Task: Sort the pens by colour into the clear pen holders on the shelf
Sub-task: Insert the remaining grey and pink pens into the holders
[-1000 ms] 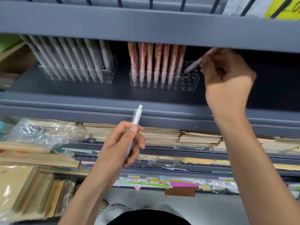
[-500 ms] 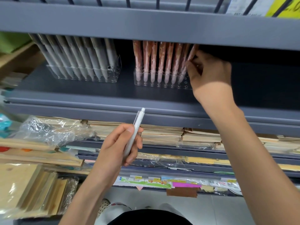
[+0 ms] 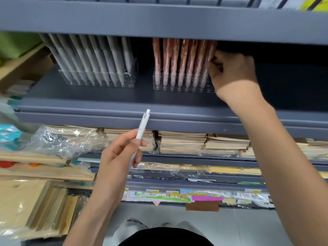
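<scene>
The white pen [image 3: 142,126] is in the left hand [image 3: 120,157], low in the middle of the view. The thumb and fingers curl round its lower half, and the clicker end sticks up. The pen's long way runs from seven o'clock up to one o'clock. I think it goes with the grey pens [image 3: 99,61], as it is pale like them. The grey holder [image 3: 106,82] sits on the shelf [image 3: 88,103] at about eleven o'clock from that hand, well apart. The left hand is the nearer one to it. So the pen has to go up and a bit left, then tip down into a free hole at the holder's right end. The pink holder [image 3: 177,88] stands at one o'clock from the left hand, beside the grey one. The right hand [image 3: 234,71] is at its right end, and its fingers pinch the last pink pen [image 3: 206,68] in the row. There are two clear holders. I count seven pink pens [image 3: 181,59] in the front row and about eight grey ones. The rows behind are too hidden to count.
</scene>
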`<state>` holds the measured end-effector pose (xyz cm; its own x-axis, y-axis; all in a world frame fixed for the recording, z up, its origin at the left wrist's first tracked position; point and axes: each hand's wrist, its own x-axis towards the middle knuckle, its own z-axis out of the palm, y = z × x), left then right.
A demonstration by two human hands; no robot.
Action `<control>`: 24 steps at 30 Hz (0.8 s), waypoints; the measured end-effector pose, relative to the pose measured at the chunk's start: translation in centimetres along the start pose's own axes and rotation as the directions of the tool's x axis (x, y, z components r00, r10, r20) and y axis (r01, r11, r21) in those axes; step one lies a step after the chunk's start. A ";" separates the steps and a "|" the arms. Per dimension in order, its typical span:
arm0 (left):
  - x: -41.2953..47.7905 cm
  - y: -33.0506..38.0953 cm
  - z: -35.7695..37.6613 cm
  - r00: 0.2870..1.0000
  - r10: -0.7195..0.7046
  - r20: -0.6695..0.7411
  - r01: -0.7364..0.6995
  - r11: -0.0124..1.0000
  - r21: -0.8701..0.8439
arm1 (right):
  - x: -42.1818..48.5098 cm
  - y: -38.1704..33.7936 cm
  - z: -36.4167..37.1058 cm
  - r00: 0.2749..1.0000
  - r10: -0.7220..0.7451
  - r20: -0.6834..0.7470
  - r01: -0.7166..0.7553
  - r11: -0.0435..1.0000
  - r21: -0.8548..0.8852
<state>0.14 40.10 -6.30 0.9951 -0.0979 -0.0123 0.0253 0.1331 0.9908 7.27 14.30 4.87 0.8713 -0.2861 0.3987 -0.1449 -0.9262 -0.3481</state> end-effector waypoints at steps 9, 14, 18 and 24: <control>1.3 1.0 -3.0 0.994 0.105 -0.017 -0.105 0.994 0.000 | -3.0 -0.2 -0.2 0.970 0.220 -0.106 -0.153 0.885 0.439; 2.5 2.2 -3.6 0.993 0.115 0.026 -0.112 0.990 -0.081 | -7.6 -4.9 0.2 0.988 0.154 0.016 -0.123 0.722 0.681; 3.1 2.6 -4.4 0.991 0.118 0.067 -0.112 0.990 -0.088 | -9.6 -9.2 2.2 0.956 -0.045 0.290 -0.207 0.598 0.775; 3.7 2.7 -6.1 0.978 0.142 0.153 -0.136 0.990 -0.044 | -9.4 -11.8 4.2 0.945 -0.076 0.319 -0.243 0.490 0.837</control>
<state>4.44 46.07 -4.48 0.9623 -0.2275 0.1488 -0.1063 0.1890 0.9762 2.80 28.94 1.64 0.9836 -0.1218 0.1329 0.1099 -0.1788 -0.9777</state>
